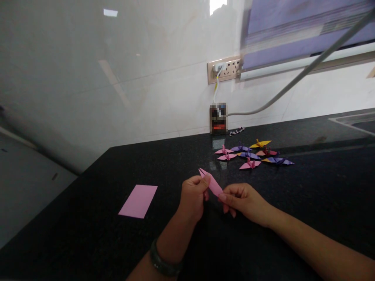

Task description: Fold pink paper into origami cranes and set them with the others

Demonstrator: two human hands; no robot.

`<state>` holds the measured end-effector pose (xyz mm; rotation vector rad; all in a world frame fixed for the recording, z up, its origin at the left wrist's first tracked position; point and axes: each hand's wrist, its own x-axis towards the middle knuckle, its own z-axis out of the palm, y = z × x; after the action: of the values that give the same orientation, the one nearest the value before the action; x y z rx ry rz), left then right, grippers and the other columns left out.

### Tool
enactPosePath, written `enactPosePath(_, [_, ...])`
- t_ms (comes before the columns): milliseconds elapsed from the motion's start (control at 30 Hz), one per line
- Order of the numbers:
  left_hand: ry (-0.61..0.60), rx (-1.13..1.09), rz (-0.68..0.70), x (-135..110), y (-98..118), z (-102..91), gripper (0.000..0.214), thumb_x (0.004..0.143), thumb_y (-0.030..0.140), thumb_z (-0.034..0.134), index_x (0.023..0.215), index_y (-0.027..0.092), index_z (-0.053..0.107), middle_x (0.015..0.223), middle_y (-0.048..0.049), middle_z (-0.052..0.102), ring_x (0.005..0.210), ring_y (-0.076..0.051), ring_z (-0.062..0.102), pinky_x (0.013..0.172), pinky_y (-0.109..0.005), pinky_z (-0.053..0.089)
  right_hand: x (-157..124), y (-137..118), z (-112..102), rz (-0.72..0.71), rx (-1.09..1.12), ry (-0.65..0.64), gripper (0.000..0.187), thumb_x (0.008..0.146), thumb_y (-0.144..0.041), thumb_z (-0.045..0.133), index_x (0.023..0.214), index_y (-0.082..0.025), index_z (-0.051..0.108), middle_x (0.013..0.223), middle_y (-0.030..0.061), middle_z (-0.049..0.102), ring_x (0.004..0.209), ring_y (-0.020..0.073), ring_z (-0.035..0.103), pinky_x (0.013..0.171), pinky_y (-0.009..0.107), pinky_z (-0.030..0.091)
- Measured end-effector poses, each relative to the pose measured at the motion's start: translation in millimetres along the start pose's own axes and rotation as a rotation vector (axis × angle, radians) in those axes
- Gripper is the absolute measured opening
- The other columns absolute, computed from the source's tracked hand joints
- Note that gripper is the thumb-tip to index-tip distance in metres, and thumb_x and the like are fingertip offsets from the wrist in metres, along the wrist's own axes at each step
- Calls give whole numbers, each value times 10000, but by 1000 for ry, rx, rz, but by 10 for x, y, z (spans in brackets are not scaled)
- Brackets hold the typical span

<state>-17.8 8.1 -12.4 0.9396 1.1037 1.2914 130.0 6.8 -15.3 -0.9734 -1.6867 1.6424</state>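
Observation:
A narrow folded pink paper piece [212, 183] is held above the black countertop [88, 218] between both hands. My left hand [193, 197] pinches its upper left end with fingers closed. My right hand [244, 201] pinches its lower right end, fingers curled. A flat pink paper sheet [138, 201] lies on the counter to the left of my hands. Behind my hands sits a cluster of several finished paper cranes [252, 154] in pink, purple and yellow.
A small dark device [218, 118] leans against the white wall, its cable running up to a socket strip [224, 69]. A grey hose [293, 82] crosses the wall at right. The counter's left edge drops off near a grey cabinet [26, 183].

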Motion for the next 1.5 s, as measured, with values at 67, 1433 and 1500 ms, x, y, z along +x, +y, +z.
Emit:
enactPosePath(67, [5,-31,-24,15,30,-11,353,667,401,568,488,141,409,373,66,336,336,-27,260,367,-200,153,6,-4,-14,-21,26,11,342,757,-437,466,624,-129,532,526,-11,540,414,59,429,416,183,317])
enactPosePath(1433, [-54,208,-106,-31,-56,44,362,637,461,564,499,133,500,373,58,342,317,-39,276,332,-197,154,-12,-6,-157,-605,-788,98,293,734,-93,482,962,-244,589,900,60,479,800,154,475,671,273,415])
enactPosePath(1500, [-68,221,-122,-30,-60,43,375,630,474,563,488,133,496,366,57,345,309,-39,278,326,-197,151,-6,-1,-174,-621,-827,90,266,748,-123,480,949,-248,601,878,58,496,785,154,479,662,274,413])
